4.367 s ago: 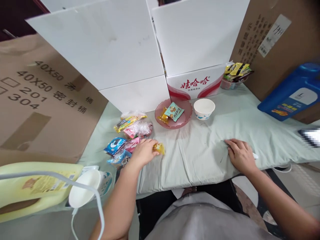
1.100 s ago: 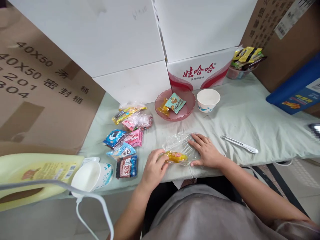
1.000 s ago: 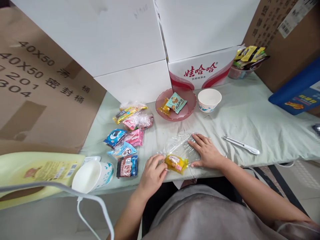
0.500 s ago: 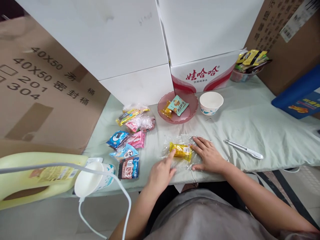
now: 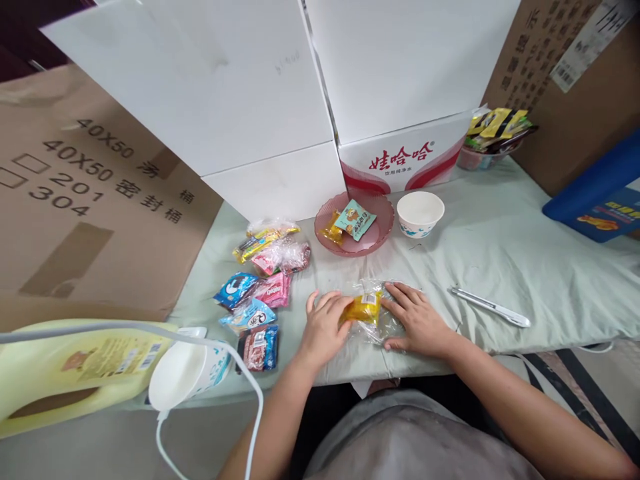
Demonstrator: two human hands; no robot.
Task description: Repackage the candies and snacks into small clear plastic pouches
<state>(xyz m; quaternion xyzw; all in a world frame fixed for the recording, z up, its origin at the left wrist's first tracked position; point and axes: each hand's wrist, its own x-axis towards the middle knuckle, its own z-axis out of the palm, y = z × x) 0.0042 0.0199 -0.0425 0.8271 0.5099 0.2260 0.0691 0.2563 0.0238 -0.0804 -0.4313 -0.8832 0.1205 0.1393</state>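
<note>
Near the front edge of the table, the left hand lies flat with its fingers spread, touching the yellow snack packet. The right hand is also flat and open, pressing down on the clear plastic wrap just beside the packet. The packet sits on the wrap, and the wrap looks partly folded over it, so the wrapping seems started but not finished. A pile of snack packets waits by the left edge. The pink plate holds two snacks.
</note>
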